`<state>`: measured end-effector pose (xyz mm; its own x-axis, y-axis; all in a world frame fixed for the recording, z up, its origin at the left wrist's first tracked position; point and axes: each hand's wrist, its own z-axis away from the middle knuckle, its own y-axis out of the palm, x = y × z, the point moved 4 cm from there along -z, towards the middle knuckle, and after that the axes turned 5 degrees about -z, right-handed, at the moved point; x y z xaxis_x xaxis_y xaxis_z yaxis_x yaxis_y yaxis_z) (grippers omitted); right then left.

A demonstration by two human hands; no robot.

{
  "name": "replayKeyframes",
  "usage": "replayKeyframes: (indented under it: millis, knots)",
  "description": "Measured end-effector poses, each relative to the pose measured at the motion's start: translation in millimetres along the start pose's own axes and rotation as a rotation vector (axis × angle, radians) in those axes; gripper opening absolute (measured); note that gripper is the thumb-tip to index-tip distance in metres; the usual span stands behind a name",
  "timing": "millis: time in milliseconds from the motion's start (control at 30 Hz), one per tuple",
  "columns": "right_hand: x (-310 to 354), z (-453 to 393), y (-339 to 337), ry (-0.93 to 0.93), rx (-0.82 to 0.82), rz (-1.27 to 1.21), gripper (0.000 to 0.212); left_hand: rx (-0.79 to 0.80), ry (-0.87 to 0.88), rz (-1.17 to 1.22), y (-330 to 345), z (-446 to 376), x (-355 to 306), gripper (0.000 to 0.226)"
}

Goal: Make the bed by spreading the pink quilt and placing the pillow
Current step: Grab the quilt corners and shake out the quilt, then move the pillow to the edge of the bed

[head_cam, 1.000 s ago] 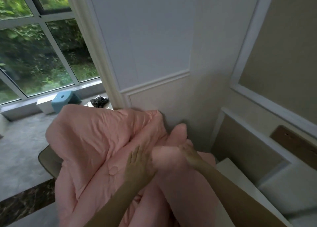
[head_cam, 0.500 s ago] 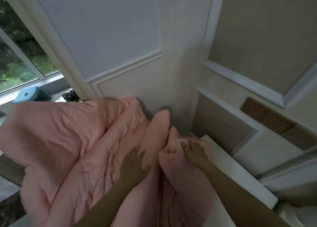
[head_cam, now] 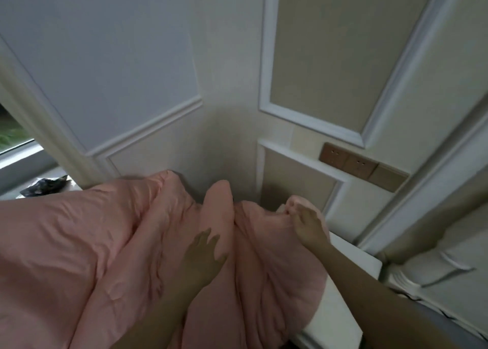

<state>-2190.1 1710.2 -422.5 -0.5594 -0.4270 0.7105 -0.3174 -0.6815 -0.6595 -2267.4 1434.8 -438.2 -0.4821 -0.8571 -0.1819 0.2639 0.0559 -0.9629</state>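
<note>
The pink quilt (head_cam: 87, 243) lies bunched in thick folds across the lower left and middle of the head view, reaching the wall corner. My left hand (head_cam: 203, 256) rests flat on a raised fold with its fingers spread. My right hand (head_cam: 306, 224) grips a bunched edge of the quilt at the right, near the wall panel. No pillow can be seen.
A white bedside surface (head_cam: 343, 290) shows under the quilt's right side. A white padded headboard (head_cam: 433, 267) stands at the lower right. Brown wall sockets (head_cam: 353, 164) sit on the panelled wall. A window (head_cam: 13, 137) and a dark object (head_cam: 45, 186) lie at the far left.
The view has swung right, away from the window. My right hand has carried the quilt's edge further right toward the wall panel. My left hand stays flat on the fold.
</note>
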Motion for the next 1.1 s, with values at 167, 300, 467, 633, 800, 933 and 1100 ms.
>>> replayKeyframes:
  millis: [167, 300, 467, 633, 800, 933, 1100]
  knots:
    - [-12.5, 69.6, -13.9, 0.114, -0.082, -0.021, 0.048, 0.069, 0.153, -0.004, 7.8, 17.5, -4.5, 0.066]
    - [-47.7, 128.9, -15.2, 0.233, -0.112, -0.096, 0.057, 0.128, 0.292, 0.044, 11.4, 39.5, -36.5, 0.072]
    - [-93.1, 196.8, -46.3, 0.316, -0.184, -0.162, 0.058, 0.098, 0.474, 0.003, 21.5, 59.5, -108.1, 0.06]
    - [-153.9, 287.6, -93.8, 0.431, -0.375, -0.239, 0.054, 0.139, 0.682, -0.02, 48.1, 110.9, -195.0, 0.057]
    - [-212.8, 400.7, -113.2, 0.563, -0.55, -0.315, 0.048, 0.21, 0.899, -0.06, 73.8, 184.9, -263.0, 0.055]
    - [-255.2, 520.7, -108.0, 0.715, -0.667, -0.357, 0.045, 0.267, 1.033, -0.103, 93.0, 267.5, -302.0, 0.057]
    - [-290.4, 680.3, -81.9, 0.882, -0.848, -0.451, 0.046, 0.348, 1.259, -0.177, 122.1, 394.3, -333.2, 0.067]
